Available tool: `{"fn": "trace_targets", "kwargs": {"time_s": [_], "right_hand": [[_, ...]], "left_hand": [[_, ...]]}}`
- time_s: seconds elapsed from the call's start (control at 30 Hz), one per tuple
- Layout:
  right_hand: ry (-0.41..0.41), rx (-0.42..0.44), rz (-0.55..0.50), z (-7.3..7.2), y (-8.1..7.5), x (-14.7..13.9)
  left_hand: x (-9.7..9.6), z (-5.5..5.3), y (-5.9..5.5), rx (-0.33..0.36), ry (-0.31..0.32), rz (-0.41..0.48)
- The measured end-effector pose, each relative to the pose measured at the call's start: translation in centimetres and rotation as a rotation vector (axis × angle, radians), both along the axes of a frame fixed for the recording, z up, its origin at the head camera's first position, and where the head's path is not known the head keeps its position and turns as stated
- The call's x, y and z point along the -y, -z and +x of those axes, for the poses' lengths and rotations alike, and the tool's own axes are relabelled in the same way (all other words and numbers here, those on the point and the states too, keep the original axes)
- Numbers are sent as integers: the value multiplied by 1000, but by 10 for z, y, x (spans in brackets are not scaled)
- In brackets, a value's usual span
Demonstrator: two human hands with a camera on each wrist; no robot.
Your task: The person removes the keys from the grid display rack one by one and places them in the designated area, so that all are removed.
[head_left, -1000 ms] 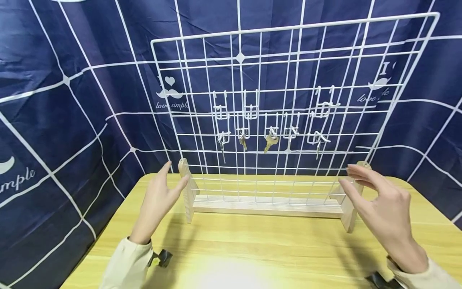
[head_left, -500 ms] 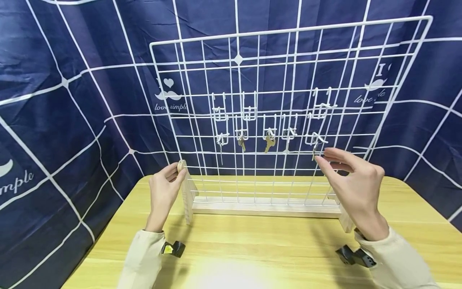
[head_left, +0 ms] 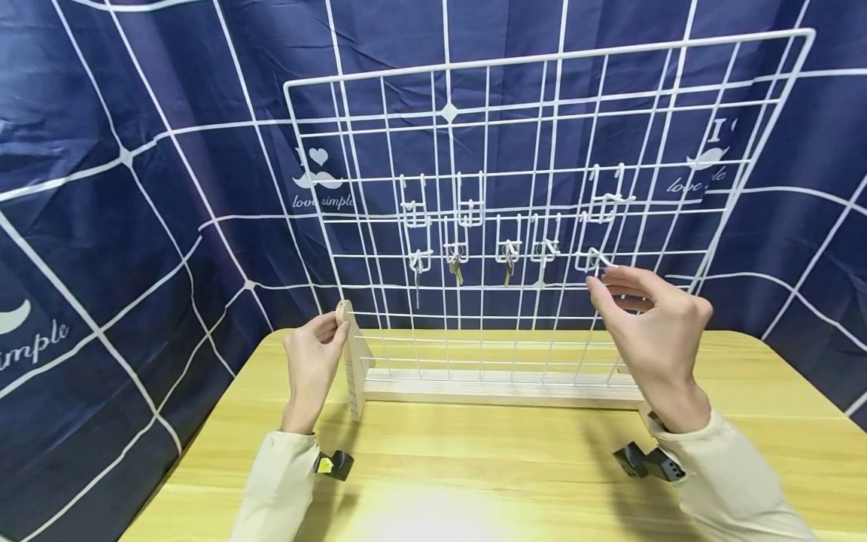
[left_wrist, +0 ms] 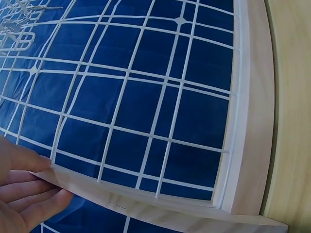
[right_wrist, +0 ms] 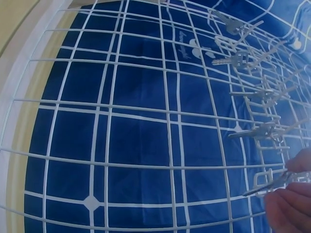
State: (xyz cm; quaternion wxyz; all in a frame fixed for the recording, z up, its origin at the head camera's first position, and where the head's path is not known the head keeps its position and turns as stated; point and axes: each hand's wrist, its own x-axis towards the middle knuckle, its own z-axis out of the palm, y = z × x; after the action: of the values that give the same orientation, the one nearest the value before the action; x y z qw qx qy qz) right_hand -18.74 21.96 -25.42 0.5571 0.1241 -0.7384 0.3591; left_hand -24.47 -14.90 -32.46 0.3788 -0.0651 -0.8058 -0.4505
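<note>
A white wire grid rack stands in a wooden base. My left hand grips the rounded top of the left wooden upright between thumb and fingers; the left wrist view shows its fingertips around the wood. At the rightmost lower hook, my right hand pinches a key, whose blade sticks out past the fingertips in the right wrist view. Other keys hang left of it on lower hooks: a thin silver key, a brassy key, another brassy key and one more key.
Three upper hooks carry no keys: two at left, including the upper left hook, and the upper right hook. A wooden crossbar joins the uprights on the yellow wood table. Dark blue cloth hangs behind.
My left hand has moved from beside the left upright to gripping its top. My right hand has gone left and up from the right upright to the rightmost key. The golden key has turned edge-on.
</note>
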Motion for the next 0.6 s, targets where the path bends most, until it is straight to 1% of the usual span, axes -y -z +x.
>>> {"fn": "trace_targets", "kwargs": {"time_s": [0.17, 0.27, 0.37, 0.6], "right_hand": [[15, -1, -2, -1, -1, -3], [12, 11, 18, -1, -2, -7], [11, 29, 17, 0, -2, -8], [20, 109, -61, 7, -7, -6]], "left_hand": [[0, 0, 2, -9, -5, -6], [0, -1, 2, -3, -9, -8], [0, -1, 2, -4, -11, -12], [1, -1, 2, -2, -9, -10]]}}
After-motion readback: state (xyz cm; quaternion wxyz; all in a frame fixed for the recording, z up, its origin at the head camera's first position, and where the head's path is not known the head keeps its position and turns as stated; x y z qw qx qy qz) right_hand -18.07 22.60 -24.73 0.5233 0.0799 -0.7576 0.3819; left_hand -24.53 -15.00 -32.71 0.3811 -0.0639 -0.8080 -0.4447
